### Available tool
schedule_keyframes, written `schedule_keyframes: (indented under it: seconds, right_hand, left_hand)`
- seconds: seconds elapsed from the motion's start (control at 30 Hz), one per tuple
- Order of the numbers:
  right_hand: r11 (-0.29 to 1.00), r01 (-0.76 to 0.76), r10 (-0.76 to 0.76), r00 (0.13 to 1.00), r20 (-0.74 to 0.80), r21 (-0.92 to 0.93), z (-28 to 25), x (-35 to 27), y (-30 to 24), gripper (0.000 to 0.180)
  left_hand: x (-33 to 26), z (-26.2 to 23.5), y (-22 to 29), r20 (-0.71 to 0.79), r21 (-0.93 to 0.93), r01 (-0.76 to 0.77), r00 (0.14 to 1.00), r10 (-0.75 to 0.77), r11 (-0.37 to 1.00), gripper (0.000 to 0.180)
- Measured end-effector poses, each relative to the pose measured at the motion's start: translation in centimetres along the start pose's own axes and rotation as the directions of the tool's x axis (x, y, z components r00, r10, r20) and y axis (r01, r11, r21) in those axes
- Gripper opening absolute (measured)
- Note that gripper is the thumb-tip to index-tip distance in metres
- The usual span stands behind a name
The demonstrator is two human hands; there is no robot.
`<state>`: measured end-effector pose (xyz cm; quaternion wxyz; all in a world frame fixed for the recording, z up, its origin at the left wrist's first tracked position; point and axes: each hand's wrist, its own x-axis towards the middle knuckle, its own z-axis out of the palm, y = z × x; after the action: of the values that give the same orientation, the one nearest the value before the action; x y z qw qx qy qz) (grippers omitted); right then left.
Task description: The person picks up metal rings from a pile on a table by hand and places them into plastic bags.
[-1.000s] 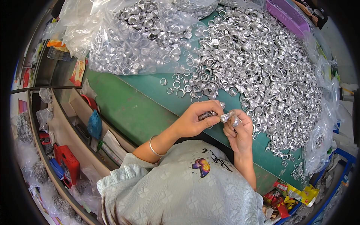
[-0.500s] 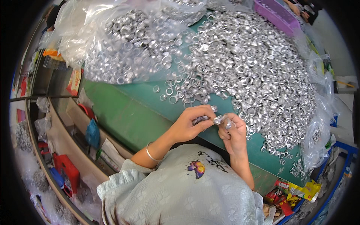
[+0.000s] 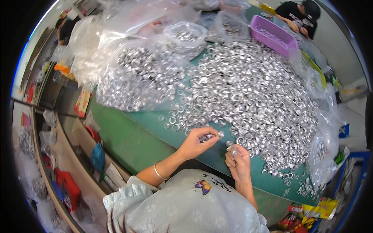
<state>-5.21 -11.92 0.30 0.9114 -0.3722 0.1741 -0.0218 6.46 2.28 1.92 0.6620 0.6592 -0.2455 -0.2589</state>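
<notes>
My left hand is closed around several silver metal rings, and one ring shows at its thumb and fingertips. A short gap to the right, my right hand pinches silver rings between thumb and fingers; how many is hard to tell. Both hands are above the near edge of the green table. Just beyond them spreads a big heap of loose silver rings, with a few single ones lying at its left side.
Left of the heap lies a clear plastic bag of rings. A purple basket stands at the far right, near a person in black. Another person is at the far left. Wooden shelving flanks the table's left.
My hands have drawn apart, leaving a gap between the rings they hold. The view has tilted upward, showing more of the far table and the people there.
</notes>
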Motion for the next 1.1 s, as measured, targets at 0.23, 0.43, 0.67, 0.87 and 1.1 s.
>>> schedule_keyframes:
  seconds: [0.23, 0.43, 0.67, 0.87, 1.1]
  right_hand:
    - [0.998, 0.063, -0.060, 0.993, -0.100, 0.029, -2.8, -3.1, -2.4, 0.012]
    - [0.983, 0.183, -0.173, 0.946, -0.273, 0.009, -6.5, -6.8, -4.7, 0.010]
    - [0.970, 0.243, -0.236, 0.919, -0.315, -0.018, -8.7, -8.3, -6.4, 0.010]
    - [0.950, 0.312, -0.288, 0.890, -0.352, 0.013, -10.0, -7.9, -6.2, 0.010]
    - [0.962, 0.258, -0.229, 0.940, -0.252, 0.089, -7.3, -6.8, -6.2, 0.013]
  left_hand:
    - [4.1, 4.9, 0.5, 0.207, 0.178, 0.097, 0.969, -0.134, 0.979, 0.013]
    - [14.1, 14.0, 2.7, 0.538, 0.248, -0.255, 0.839, 0.086, 0.935, 0.017]
    - [32.2, 26.9, 6.3, 0.217, 0.104, -0.371, 0.914, 0.343, 0.923, 0.025]
    - [28.1, 26.0, 5.1, 0.252, -0.017, -0.176, 0.952, 0.175, 0.984, 0.021]
    - [10.5, 13.0, 6.0, 0.365, -0.013, 0.297, 0.890, -0.272, 0.955, 0.020]
